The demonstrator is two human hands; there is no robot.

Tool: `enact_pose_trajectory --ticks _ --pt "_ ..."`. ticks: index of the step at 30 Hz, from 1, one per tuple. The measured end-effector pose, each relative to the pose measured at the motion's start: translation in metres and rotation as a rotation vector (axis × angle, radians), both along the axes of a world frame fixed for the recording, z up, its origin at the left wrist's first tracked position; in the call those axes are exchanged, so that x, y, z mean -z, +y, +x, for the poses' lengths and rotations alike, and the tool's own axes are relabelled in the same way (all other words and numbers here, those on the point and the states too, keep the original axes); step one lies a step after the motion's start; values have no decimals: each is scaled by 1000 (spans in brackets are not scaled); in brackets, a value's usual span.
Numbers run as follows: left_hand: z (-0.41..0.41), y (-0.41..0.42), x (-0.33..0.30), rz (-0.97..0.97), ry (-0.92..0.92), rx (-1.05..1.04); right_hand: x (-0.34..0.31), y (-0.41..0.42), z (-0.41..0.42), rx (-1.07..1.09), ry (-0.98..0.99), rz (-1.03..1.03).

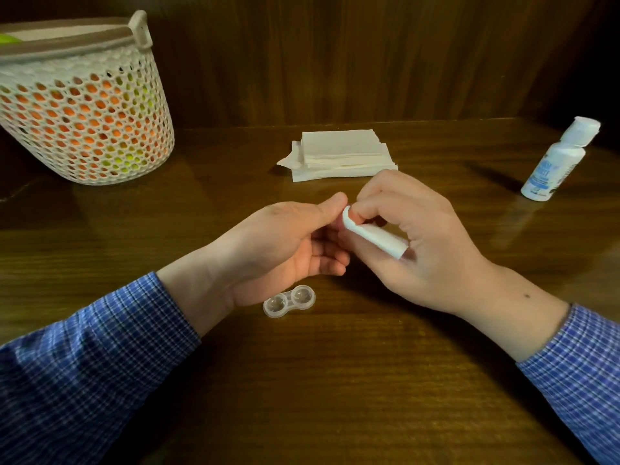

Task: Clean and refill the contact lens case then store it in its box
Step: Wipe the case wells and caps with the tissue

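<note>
A clear two-well contact lens case point(289, 301) lies open on the wooden table point(335, 380), just below my left wrist, with no caps on it. A smooth white oblong piece point(375, 236), possibly the case's box or lid, is held above the table between both hands. My right hand point(426, 250) grips it with fingers curled over it. The thumb of my left hand point(288, 243) pinches its rounded left end against the fingers curled underneath. The far side of the white piece is hidden by my fingers.
A stack of white tissues point(342, 152) lies behind my hands. At the far right stands a white solution bottle point(557, 162) with its cap on. A white mesh basket point(84, 105) with orange and green contents sits at the back left. A wood panel wall rises behind the table.
</note>
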State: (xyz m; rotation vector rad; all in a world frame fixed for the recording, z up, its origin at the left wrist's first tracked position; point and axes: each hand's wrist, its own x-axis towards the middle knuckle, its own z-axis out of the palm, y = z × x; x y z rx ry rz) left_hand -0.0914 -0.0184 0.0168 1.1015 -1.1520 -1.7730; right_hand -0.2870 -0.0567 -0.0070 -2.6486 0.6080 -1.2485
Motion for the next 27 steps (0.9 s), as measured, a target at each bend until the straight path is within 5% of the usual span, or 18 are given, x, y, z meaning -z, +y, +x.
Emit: enact_pose_trajectory --ticks 8,27 --pt "0 4 2 -194 -32 -28 -4 -1 -3 53 -12 164" --pt "0 4 3 -44 5 26 -5 4 2 11 23 159"
